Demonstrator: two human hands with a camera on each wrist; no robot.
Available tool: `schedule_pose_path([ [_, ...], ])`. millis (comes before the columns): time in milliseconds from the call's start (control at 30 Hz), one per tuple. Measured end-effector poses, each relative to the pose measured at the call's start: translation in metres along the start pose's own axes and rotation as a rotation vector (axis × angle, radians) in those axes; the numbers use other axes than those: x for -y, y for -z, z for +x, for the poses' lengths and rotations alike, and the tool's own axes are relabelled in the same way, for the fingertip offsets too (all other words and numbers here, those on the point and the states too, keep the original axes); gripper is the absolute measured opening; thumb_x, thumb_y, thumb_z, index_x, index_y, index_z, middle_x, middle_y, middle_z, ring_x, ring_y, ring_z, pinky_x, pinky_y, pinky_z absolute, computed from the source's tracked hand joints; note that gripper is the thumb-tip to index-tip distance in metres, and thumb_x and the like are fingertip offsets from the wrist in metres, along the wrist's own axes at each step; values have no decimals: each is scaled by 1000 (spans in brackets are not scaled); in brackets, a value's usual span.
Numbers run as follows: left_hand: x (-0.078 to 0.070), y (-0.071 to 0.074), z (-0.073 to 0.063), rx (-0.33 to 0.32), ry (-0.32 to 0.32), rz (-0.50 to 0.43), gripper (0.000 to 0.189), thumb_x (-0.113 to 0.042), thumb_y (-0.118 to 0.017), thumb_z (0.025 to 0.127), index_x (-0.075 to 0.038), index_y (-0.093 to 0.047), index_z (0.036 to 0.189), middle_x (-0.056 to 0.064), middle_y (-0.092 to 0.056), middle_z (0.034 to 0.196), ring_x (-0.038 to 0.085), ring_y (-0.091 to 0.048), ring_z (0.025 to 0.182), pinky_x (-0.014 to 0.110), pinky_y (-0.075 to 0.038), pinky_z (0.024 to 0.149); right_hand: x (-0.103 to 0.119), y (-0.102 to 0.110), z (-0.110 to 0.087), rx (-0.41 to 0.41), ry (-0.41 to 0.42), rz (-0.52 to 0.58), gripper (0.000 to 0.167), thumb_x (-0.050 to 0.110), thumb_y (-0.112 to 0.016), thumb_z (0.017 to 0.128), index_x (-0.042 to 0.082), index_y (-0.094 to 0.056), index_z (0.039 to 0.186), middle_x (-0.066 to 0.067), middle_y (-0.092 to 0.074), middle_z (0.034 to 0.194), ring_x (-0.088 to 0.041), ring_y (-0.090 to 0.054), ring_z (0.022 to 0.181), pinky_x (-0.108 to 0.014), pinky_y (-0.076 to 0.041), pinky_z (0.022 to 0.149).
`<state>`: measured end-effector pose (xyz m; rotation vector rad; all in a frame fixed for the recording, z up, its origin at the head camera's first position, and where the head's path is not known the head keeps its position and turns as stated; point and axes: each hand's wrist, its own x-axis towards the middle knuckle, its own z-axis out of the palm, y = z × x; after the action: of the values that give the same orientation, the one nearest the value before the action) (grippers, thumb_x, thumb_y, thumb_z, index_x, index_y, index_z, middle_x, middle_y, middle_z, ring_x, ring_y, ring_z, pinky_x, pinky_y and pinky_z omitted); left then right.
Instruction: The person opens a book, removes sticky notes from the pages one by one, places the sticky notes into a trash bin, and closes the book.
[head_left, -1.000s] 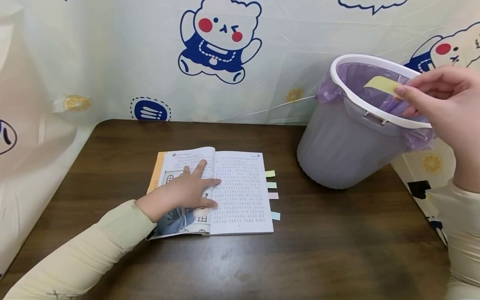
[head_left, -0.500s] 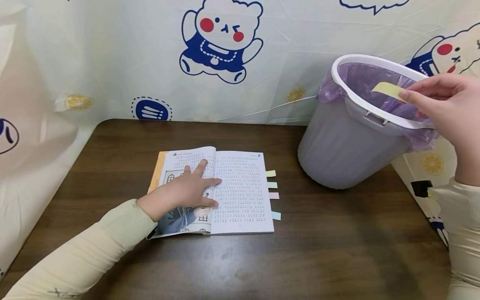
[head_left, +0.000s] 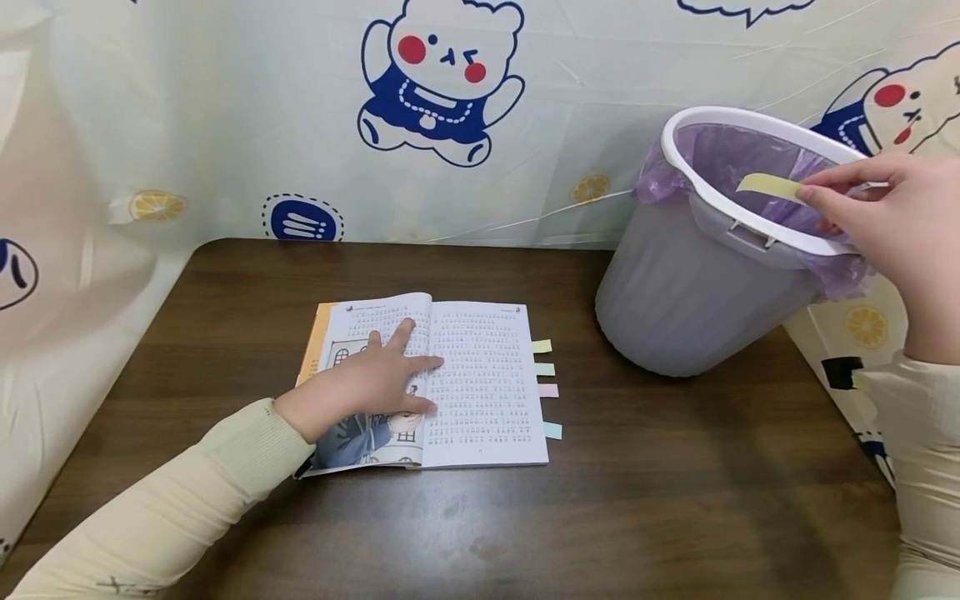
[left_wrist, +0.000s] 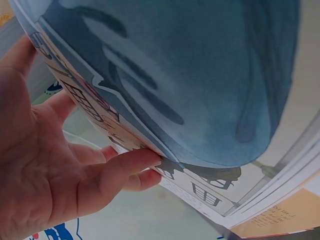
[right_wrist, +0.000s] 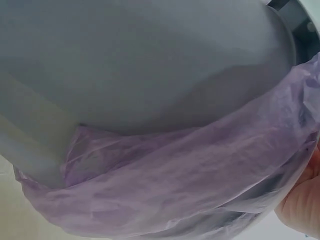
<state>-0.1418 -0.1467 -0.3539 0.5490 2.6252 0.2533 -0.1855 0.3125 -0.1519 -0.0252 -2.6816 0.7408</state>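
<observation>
An open book [head_left: 483, 392] lies on the brown table, printed text on its right page and a picture on its left. My left hand [head_left: 375, 379] rests on the left page with fingers spread, its fingertips reaching across the fold. In the left wrist view that hand [left_wrist: 65, 160] touches the illustrated page [left_wrist: 200, 90]. My right hand [head_left: 892, 208] pinches a yellow sticky tab [head_left: 768, 186] between thumb and finger, over the mouth of a grey trash can [head_left: 682, 283]. The right wrist view shows the can's purple liner [right_wrist: 165, 185], with part of the hand [right_wrist: 302, 200] at the edge.
Several coloured tabs, among them a pink tab [head_left: 548, 390] and a blue tab [head_left: 552, 431], stick out of the book's right edge. The can stands on the table [head_left: 637, 500] at the back right. A patterned curtain [head_left: 255, 108] hangs behind.
My right hand has shifted slightly right and lower over the can, still pinching the yellow sticky tab, which now looks flatter. The left hand and the book have stayed put.
</observation>
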Motion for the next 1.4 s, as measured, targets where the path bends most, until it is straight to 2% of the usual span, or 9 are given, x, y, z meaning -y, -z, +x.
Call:
schedule_pose_path([
  [100, 0, 1, 0, -2, -1, 1, 71, -54, -72, 93, -22, -52, 152, 34, -7, 164, 75, -21, 133, 75, -47, 84, -2, 0, 2, 27, -4, -64, 30, 25, -71, 99, -4, -76, 106, 31, -49, 54, 1, -45, 56, -14, -36, 46],
  [133, 0, 1, 0, -3, -2, 2, 71, -54, -72, 93, -22, -52, 152, 34, -7, 164, 75, -21, 133, 75, -47, 84, -2, 0, 2, 37, -2, -81, 32, 25, -71, 99, -5, -75, 107, 31, -49, 53, 1, -45, 56, -15, -36, 46],
  [200, 0, 1, 0, -4, -3, 2, 71, -54, -71, 93, -21, -52, 152, 34, -7, 164, 76, -21, 132, 75, -48, 84, -2, 0, 3, 56, 0, -119, 32, 25, -71, 99, -5, -76, 108, 27, -52, 53, -1, -44, 58, -18, -35, 46],
  [300, 0, 2, 0, -3, -3, 5, 71, -55, -71, 93, -22, -52, 153, 34, -6, 164, 76, -21, 132, 75, -48, 84, -2, 1, 4, 87, 0, -186, 45, 29, -69, 99, -9, -68, 123, 19, -57, 57, -5, -42, 65, -21, -35, 47],
  [567, 0, 2, 1, -2, 5, -4, 71, -55, -71, 92, -22, -52, 153, 33, -6, 165, 75, -20, 134, 75, -47, 85, -6, 2, 6, 112, 23, -235, 43, 30, -70, 99, -6, -69, 123, 0, -68, 69, -5, -43, 67, -22, -36, 49],
  [733, 0, 0, 0, -2, 3, -12, 71, -54, -72, 92, -22, -52, 152, 34, -6, 165, 75, -20, 134, 75, -47, 86, -10, 1, 7, 116, 16, -244, 42, 30, -68, 100, -5, -71, 122, -4, -69, 70, -9, -45, 67, -23, -38, 47],
  [900, 0, -1, 0, -10, -7, -3, 70, -54, -72, 93, -21, -53, 152, 36, -7, 164, 76, -21, 132, 75, -47, 86, -9, 0, 6, 101, 13, -227, 44, 33, -68, 100, -5, -71, 122, 1, -66, 65, -10, -45, 66, -23, -37, 46],
  [1167, -1, -1, -2, -14, -13, -13, 69, -53, -72, 93, -20, -54, 151, 36, -8, 163, 76, -21, 132, 75, -47, 85, 4, 0, -2, 56, 7, -102, 37, 27, -68, 100, -5, -72, 119, 31, -50, 55, 1, -46, 57, -16, -38, 46],
  [1400, -1, 0, -2, -16, -10, -16, 70, -53, -72, 92, -21, -54, 151, 35, -8, 164, 76, -21, 132, 75, -48, 83, 14, -1, -8, -30, 55, -32, 35, 22, -70, 99, -6, -73, 119, 36, -49, 55, 11, -49, 52, -13, -35, 45],
])
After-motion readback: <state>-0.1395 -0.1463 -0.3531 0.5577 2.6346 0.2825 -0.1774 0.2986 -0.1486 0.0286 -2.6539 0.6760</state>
